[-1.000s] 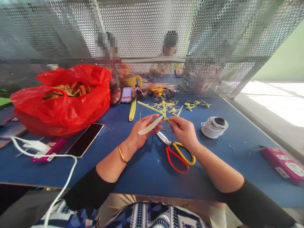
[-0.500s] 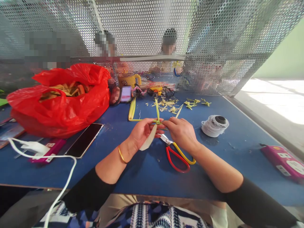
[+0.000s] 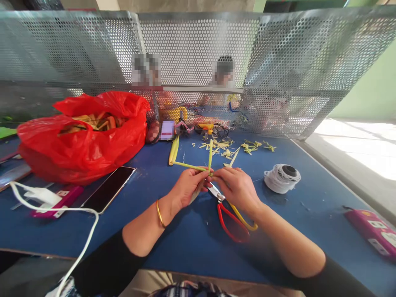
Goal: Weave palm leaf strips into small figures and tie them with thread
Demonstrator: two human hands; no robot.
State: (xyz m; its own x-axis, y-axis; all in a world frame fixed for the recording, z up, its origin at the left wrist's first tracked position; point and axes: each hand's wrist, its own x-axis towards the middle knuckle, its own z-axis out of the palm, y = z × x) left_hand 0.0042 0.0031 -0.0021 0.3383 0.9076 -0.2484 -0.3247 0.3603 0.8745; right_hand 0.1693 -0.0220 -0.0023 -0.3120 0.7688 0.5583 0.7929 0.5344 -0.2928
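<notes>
My left hand [image 3: 187, 186] and my right hand [image 3: 237, 185] meet over the middle of the table, fingertips pinched together on green leaf strips [image 3: 210, 152]. One strip stands up from between the fingers and another runs off to the left. Where they cross, the fingers partly hide a small fold or knot. A pale leaf end [image 3: 197, 190] shows beneath my left hand. Just below the hands lie scissors [image 3: 234, 222] with one red and one yellow handle. A bundle of yellow-green strips [image 3: 174, 151] lies up and left of my hands.
A red plastic bag [image 3: 120, 142] of leafy material stands left, near a dark phone [image 3: 109, 189] and a white cable [image 3: 93, 231]. Leaf scraps [image 3: 218, 145] lie behind my hands. To the right are a white thread spool [image 3: 282, 179] and a purple power strip [image 3: 371, 231]. Perforated metal screen [image 3: 192, 45] behind.
The view has tilted up, so everything sits lower. My left fingers have closed in around the strips' crossing, and the pale leaf end is now mostly hidden behind that hand.
</notes>
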